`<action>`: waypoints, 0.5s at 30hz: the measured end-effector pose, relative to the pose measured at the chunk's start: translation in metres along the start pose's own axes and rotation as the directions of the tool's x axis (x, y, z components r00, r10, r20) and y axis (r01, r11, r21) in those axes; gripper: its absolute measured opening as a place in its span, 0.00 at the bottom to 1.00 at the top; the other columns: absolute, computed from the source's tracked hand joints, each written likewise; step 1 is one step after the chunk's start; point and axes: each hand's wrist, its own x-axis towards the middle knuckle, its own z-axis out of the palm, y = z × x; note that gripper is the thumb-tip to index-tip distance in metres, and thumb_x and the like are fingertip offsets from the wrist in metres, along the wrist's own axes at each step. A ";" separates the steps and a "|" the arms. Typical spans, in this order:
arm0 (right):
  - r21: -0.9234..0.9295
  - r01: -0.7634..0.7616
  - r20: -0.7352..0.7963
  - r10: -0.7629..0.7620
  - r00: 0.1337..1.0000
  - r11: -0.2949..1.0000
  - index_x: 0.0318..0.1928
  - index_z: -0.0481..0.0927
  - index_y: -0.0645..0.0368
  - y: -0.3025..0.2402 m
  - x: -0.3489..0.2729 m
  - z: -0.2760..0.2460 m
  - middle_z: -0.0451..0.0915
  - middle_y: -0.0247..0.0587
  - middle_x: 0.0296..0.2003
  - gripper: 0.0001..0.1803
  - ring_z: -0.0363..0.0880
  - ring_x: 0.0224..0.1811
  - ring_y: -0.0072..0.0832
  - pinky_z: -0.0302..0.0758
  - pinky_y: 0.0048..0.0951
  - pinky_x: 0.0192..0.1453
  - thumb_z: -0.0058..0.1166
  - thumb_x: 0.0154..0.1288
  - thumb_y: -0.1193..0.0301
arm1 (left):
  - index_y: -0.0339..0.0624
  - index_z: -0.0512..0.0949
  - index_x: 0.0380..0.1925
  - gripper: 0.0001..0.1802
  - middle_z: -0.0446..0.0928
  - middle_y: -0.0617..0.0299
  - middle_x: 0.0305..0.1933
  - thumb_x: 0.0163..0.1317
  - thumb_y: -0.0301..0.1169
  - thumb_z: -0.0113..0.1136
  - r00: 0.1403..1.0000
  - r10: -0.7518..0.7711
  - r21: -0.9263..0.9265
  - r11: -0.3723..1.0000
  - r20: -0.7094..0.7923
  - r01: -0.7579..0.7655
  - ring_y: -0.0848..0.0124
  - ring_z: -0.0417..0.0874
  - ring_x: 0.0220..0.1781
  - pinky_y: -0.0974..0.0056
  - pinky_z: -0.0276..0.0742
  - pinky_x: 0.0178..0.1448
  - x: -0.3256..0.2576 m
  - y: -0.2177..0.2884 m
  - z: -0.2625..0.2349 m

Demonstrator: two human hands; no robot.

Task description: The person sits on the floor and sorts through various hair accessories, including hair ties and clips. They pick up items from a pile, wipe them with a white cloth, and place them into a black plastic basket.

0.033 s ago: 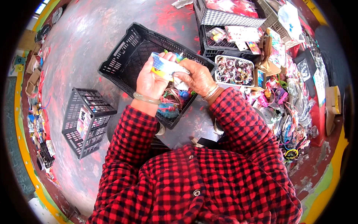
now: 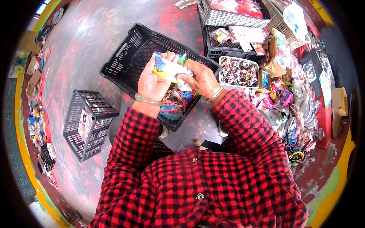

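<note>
A small printed card or packet (image 2: pixel 165 67), blue with pale dots, yellow and white, is held between both hands above a black plastic crate (image 2: pixel 114 72). My left hand (image 2: pixel 155 84) is palm up, its thumb at the card's left end and its fingers behind it. My right hand (image 2: pixel 203 78) pinches the right end between thumb and bent fingers. Something white beneath the right fingers is partly covered. In the crate's near right part lie mixed colourful hair accessories (image 2: pixel 178 102), partly hidden by my hands and the card.
A smaller black crate (image 2: pixel 93 121) stands on the floor at left. To the right are a white basket of hair ties (image 2: pixel 239 72), stacked crates (image 2: pixel 234 17) and a heap of plastic-wrapped goods (image 2: pixel 292 110). Boxes and small items (image 2: pixel 36 76) line the left wall.
My left hand has shifted very slightly to the left. Both hands still hold the card, and the right hand looks unmoved.
</note>
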 end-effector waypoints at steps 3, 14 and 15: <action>-0.076 -0.021 0.036 0.023 0.999 0.997 0.35 0.74 0.59 -0.005 -0.001 -0.003 0.74 0.48 0.27 0.13 0.74 0.30 0.46 0.71 0.38 0.33 0.56 0.58 0.62 | 0.30 0.69 0.44 0.17 0.73 0.46 0.48 0.66 0.35 0.45 0.998 -0.056 -0.014 0.998 0.003 0.056 0.56 0.73 0.54 0.54 0.67 0.61 0.002 -0.005 -0.001; -0.092 -0.023 0.075 0.029 0.997 0.995 0.31 0.71 0.58 -0.002 -0.001 0.001 0.73 0.51 0.22 0.15 0.74 0.26 0.49 0.68 0.41 0.29 0.51 0.62 0.58 | 0.29 0.67 0.47 0.18 0.72 0.46 0.51 0.68 0.35 0.38 0.997 0.014 0.002 1.000 -0.082 -0.014 0.55 0.71 0.57 0.52 0.66 0.62 0.003 -0.005 0.001; -0.083 -0.022 0.109 0.031 0.994 0.996 0.31 0.71 0.58 0.000 -0.002 0.000 0.73 0.51 0.21 0.15 0.74 0.26 0.49 0.68 0.40 0.28 0.50 0.62 0.58 | 0.29 0.67 0.46 0.18 0.71 0.45 0.51 0.68 0.35 0.38 0.997 0.014 -0.016 1.000 -0.069 -0.015 0.54 0.71 0.57 0.50 0.65 0.62 0.004 0.001 0.001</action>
